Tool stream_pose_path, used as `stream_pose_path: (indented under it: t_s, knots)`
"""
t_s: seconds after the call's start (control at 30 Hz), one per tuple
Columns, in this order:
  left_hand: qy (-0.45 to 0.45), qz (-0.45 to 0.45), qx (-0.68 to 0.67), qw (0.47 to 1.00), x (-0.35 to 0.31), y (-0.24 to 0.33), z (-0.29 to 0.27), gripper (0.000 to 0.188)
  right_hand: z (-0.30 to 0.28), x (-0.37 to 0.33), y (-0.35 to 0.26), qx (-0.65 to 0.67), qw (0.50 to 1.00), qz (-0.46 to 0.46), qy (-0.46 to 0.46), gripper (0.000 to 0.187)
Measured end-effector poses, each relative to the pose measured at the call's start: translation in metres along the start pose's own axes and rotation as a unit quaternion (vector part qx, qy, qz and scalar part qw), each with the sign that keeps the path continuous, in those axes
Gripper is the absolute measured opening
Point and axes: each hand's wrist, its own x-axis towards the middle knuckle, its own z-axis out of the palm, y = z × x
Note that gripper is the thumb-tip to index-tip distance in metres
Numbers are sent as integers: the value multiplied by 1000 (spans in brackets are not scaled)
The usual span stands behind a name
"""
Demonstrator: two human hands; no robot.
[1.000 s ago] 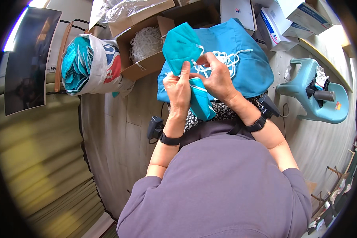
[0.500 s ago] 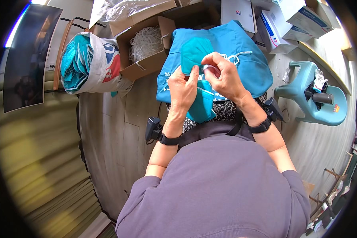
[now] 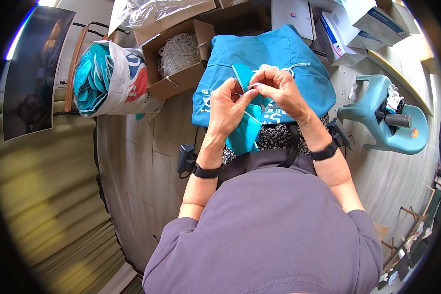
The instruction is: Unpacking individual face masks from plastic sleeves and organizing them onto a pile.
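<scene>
A teal folded face mask (image 3: 242, 76) is pinched in my left hand (image 3: 226, 107), its pointed end standing up above the fingers. My right hand (image 3: 281, 94) is closed beside it, thumb and forefinger pressed on a thin white ear loop (image 3: 253, 87) at the mask's edge. The two hands' fingertips nearly meet. Another teal mask (image 3: 243, 133) with white edging lies below my left hand, over my lap. Under both hands spreads a blue cloth (image 3: 269, 49) with white print, and a bunch of white cords (image 3: 293, 70) rests on it behind my right hand.
At the left stands a white sack (image 3: 122, 81) stuffed with teal masks. A cardboard box (image 3: 174, 83) of white elastic loops sits beyond it. White cartons (image 3: 335, 41) are stacked far right, near a blue-green stool (image 3: 362, 110) holding a dark cylinder (image 3: 398, 121) and white gloves.
The upper mask has turned from its broad face to a narrow, edge-on shape. My hands have drawn closer together at its edge.
</scene>
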Motion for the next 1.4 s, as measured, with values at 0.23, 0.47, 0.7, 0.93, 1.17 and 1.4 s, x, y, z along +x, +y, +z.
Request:
stream_pose_path:
  t_s: [0.23, 0.47, 0.7, 0.93, 1.17, 1.4]
  knots:
    - [6, 17, 132, 991, 0, -6, -3, 14, 0, -1, -3, -119, 993, 2, 11, 3]
    - [35, -3, -111, 993, -27, 20, -22, 9, -62, 16, 17, -339, 914, -137, 175, 4]
    - [171, 47, -132, 975, -13, -5, -13, 16, 18, -8, -22, -262, 951, -140, 91, 22]
    - [160, 52, -110, 980, -15, 3, 1, 24, 38, -13, -11, -280, 942, -165, 89, 22]
    - [94, 16, -147, 985, -14, -3, -2, 19, 23, -18, -7, -196, 972, -130, 26, 14]
    - [26, -10, -178, 984, -38, 39, -26, 24, -54, -3, -5, -232, 958, -63, 157, 17]
